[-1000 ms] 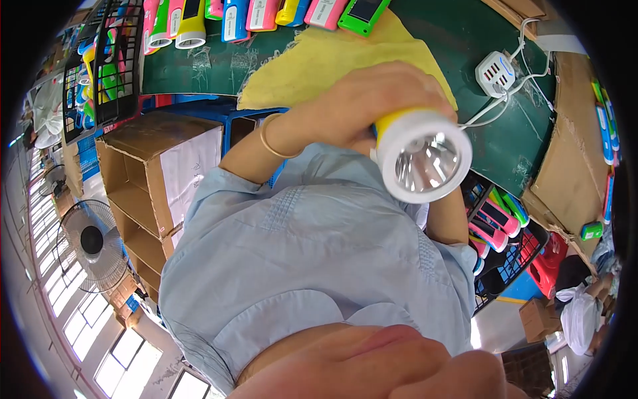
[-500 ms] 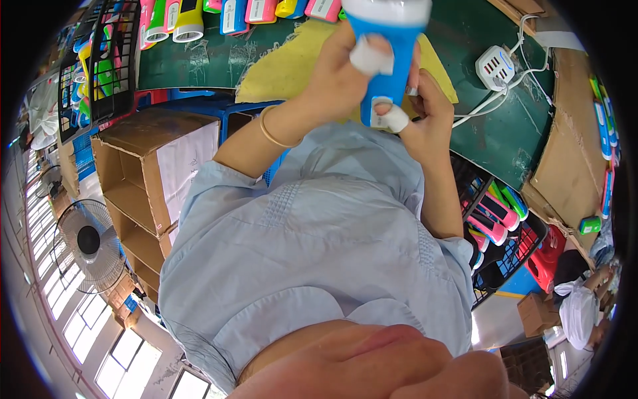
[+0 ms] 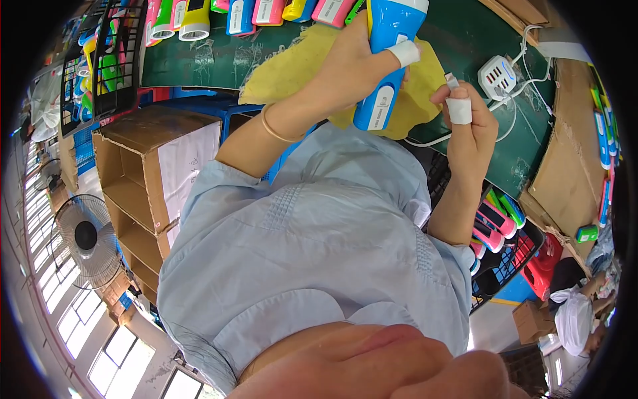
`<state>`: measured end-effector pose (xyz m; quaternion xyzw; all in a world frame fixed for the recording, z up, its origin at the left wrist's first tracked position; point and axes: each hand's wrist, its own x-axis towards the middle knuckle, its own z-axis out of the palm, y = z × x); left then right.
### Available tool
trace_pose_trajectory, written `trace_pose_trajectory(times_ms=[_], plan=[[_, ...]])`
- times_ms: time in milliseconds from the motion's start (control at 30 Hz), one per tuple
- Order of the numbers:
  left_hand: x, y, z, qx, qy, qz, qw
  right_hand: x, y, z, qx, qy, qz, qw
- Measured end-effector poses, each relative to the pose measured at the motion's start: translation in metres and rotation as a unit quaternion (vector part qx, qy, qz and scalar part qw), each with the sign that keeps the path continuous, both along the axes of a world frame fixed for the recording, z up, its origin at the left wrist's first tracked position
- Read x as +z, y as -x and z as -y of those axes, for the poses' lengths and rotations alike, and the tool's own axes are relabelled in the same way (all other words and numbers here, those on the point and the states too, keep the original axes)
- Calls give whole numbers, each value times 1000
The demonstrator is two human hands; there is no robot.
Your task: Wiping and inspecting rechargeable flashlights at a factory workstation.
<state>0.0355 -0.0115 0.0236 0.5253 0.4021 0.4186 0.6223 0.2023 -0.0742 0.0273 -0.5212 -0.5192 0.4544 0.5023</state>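
A blue flashlight point(image 3: 387, 76) with a white rim and a white label on its handle is in my left hand point(image 3: 355, 70). White tape wraps the thumb of this hand, which presses on the flashlight's body; a bracelet circles the wrist. My right hand point(image 3: 470, 126) is raised apart from it, to the right, fingers bent in toward a taped thumb. At those fingertips shows a small whitish piece point(image 3: 452, 81), too small to name. Under the flashlight a yellow cloth point(image 3: 286, 74) lies on the green tabletop point(image 3: 222, 63).
Several coloured flashlights point(image 3: 269, 12) line the table's far side. A white multi-port USB charger point(image 3: 497, 78) with cables sits at right. Black baskets of flashlights stand at far left point(image 3: 100, 63) and beside my right arm point(image 3: 508, 256). A cardboard shelf point(image 3: 136, 179) is left of me.
My right hand has left the flashlight and moved right, near the charger. The left hand still grips the flashlight, now turned to show the label, its head slightly farther away.
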Motion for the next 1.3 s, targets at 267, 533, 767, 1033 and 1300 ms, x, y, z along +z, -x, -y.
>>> trace_pose_trajectory(times_ms=[267, 533, 767, 1033, 1300], plan=[[-8, 13, -18, -94, -441, -192, 872, 14, -6, -11, 35, -59, -28, 997], [8, 2, -6, -77, -4, -84, 993, 12, 0, -13, 34, -88, -20, 995], [2, 3, -22, -96, -117, -100, 983, 17, 0, -14, 26, -68, -18, 997], [-9, -1, -9, -47, -394, -291, 871, 17, -3, -30, 69, -49, 75, 994], [5, -13, -6, -1, -215, -235, 948, 16, 5, -33, 2, -60, 285, 957]])
